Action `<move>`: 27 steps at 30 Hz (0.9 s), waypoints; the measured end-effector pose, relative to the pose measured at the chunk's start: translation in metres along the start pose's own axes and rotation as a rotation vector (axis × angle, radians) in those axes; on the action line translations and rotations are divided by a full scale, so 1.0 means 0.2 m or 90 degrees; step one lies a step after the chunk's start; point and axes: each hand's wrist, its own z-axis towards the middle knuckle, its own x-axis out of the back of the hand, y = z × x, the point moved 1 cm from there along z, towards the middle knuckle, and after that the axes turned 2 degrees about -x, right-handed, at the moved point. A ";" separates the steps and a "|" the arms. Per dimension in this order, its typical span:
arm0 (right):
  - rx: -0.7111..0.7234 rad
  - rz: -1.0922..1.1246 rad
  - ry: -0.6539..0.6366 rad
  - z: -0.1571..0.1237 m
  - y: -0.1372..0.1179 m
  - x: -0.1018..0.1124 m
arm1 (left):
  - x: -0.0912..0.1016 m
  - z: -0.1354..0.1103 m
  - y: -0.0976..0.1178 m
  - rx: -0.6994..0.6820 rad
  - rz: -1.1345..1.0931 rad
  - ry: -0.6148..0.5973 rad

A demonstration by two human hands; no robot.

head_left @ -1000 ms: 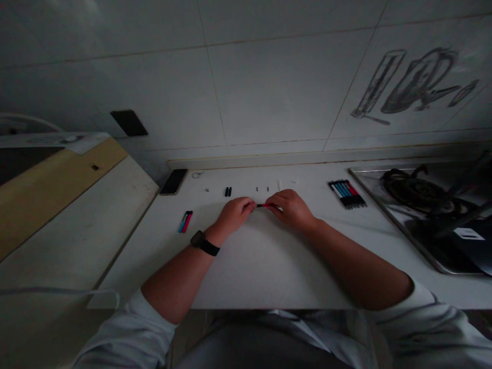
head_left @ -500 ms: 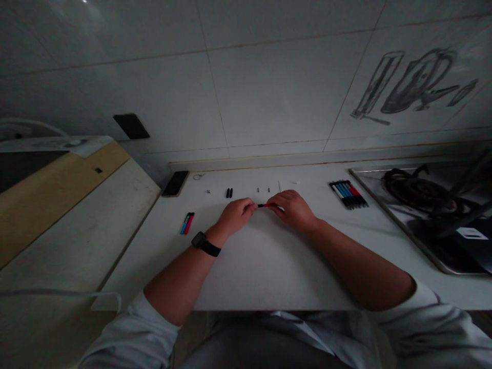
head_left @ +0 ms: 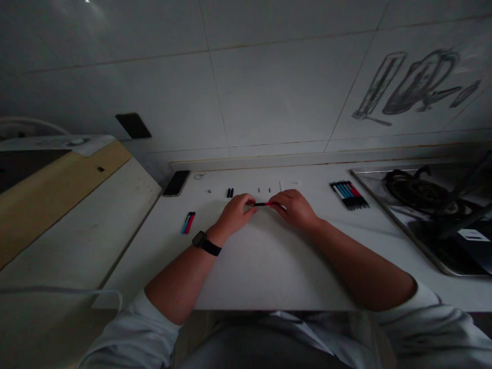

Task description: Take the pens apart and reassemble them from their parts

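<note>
My right hand (head_left: 295, 209) pinches the red end of a pen (head_left: 261, 204) that lies level above the white counter. The pen's black grip and narrow tip point left. Around that tip, the thumb and fingers of my left hand (head_left: 236, 212) are parted; whether they still touch it is hard to tell. Behind my hands lie two black pen grips (head_left: 229, 192), two tiny dark parts (head_left: 264, 190), and thin white sticks (head_left: 281, 185), partly behind my right hand. One blue and one red pen barrel (head_left: 188, 223) rest left of my left hand.
Several pens (head_left: 349, 195) lie in a row at the right, beside a gas stove (head_left: 418, 205). A phone (head_left: 176, 183) sits at the back left, with small metal bits (head_left: 209, 191) and a thin ring (head_left: 199, 176) nearby. The tiled wall (head_left: 269, 97) closes the back.
My left finger and thumb have spread from their pinch on the pen's black end, so more of the grip and the tip now show. My right hand keeps its hold.
</note>
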 end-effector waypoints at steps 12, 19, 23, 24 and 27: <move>0.008 0.000 0.006 0.00 -0.01 0.00 | -0.01 0.00 -0.01 0.003 -0.013 -0.021; 0.040 -0.004 0.038 0.00 0.00 -0.01 | 0.00 0.00 -0.01 0.040 -0.002 -0.089; 0.041 -0.002 0.040 0.00 0.00 -0.01 | 0.00 0.00 -0.01 0.028 -0.009 -0.052; 0.042 -0.002 0.042 0.00 0.00 -0.01 | 0.00 0.00 -0.01 0.024 -0.018 -0.036; 0.041 -0.006 0.044 0.00 0.01 -0.01 | -0.01 0.00 -0.01 0.018 -0.033 -0.045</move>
